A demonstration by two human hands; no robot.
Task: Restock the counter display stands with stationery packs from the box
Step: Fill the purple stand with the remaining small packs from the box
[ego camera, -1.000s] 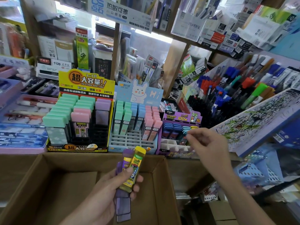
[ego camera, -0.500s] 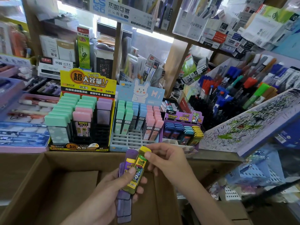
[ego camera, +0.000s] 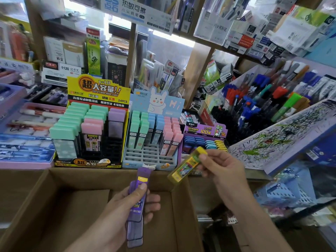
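My left hand (ego camera: 127,206) grips a few purple lead packs (ego camera: 139,200) above the open cardboard box (ego camera: 54,206). My right hand (ego camera: 221,171) pinches one yellow pack (ego camera: 187,164) by its upper end, tilted, just in front of the small purple display stand (ego camera: 204,131). That stand holds rows of blue, light-blue and yellow packs. To its left stand the blue rabbit display (ego camera: 154,135) and the yellow-and-black display (ego camera: 91,128), both with pastel packs and vacant slots.
A slanted scribble-covered test pad (ego camera: 276,140) and a rack of pens (ego camera: 263,99) crowd the right. Trays of pens (ego camera: 23,128) lie at the left. Shelves of boxed stationery rise behind the displays. A blue plastic basket (ego camera: 283,191) sits low on the right.
My right hand came back from the purple stand, took the yellow pack out of my left hand, and lifted it up and right toward the stand. Only purple packs stay in my left hand.
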